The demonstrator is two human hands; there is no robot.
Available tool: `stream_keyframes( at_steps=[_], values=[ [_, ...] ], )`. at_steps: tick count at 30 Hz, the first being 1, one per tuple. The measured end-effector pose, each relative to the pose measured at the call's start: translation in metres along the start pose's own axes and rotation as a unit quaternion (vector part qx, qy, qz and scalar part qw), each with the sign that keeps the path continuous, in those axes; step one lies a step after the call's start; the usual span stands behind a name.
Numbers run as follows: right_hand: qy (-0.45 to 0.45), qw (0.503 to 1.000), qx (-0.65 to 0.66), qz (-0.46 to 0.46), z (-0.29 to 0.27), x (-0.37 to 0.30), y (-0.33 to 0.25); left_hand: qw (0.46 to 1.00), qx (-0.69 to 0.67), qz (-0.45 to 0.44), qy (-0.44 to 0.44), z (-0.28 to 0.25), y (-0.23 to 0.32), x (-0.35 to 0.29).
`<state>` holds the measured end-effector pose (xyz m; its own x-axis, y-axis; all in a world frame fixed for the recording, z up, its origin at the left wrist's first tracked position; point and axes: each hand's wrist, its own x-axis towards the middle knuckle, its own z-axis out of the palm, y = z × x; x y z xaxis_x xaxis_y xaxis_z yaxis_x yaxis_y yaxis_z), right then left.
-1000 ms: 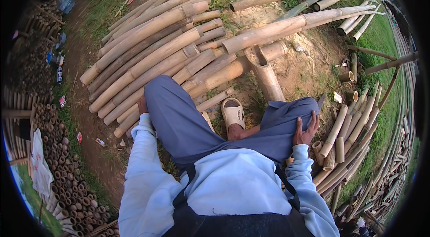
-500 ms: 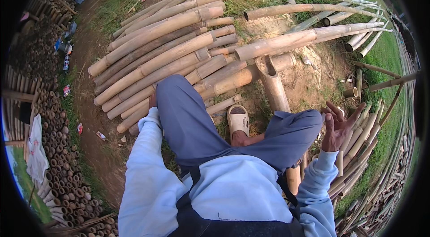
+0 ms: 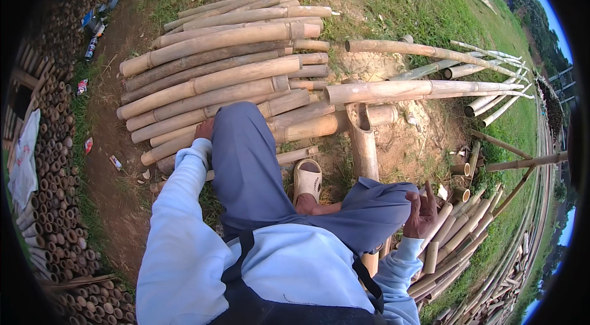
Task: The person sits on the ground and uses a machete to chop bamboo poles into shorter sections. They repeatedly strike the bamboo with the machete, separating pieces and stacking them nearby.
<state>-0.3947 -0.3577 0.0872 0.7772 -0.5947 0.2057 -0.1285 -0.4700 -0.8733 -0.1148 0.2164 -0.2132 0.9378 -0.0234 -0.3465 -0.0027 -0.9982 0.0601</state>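
Note:
My left hand (image 3: pixel 204 129) rests at the outer side of my raised left knee, against the pile of cut bamboo poles (image 3: pixel 246 69). My knee hides most of its fingers. My right hand (image 3: pixel 421 211) is held up beside my right knee, its fingers partly bent and apart, with nothing in them. Between my legs slants a thick bamboo post (image 3: pixel 364 153) with a notch cut in its top. One long bamboo pole (image 3: pixel 381 92) has its cut end just behind the notch. A beige slipper (image 3: pixel 307 179) is on my foot.
More long poles (image 3: pixel 430 50) spread over the grass at the right. Beside my right hand lies a heap of bamboo pieces (image 3: pixel 452 236). Stacked bamboo tubes (image 3: pixel 61 202) line the far left, with a white sack (image 3: pixel 24 159) on them. Litter (image 3: pixel 115 162) dots the dirt.
The view has shifted and turned a little. My right hand has drawn in toward the knee and its fingers have bent somewhat. My left hand stays beside the left knee.

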Motion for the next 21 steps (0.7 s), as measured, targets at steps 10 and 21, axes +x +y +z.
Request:
stream_keyframes(
  at_steps=[10,21],
  values=[
    [-0.035,0.997,-0.006,-0.074,0.018,0.007,-0.049,0.995,-0.08,0.014,0.06,0.014,-0.003,0.005],
    [-0.048,0.995,0.021,-0.084,0.041,0.007,-0.057,0.996,-0.057,0.021,0.068,0.031,-0.012,0.003]
  ],
)
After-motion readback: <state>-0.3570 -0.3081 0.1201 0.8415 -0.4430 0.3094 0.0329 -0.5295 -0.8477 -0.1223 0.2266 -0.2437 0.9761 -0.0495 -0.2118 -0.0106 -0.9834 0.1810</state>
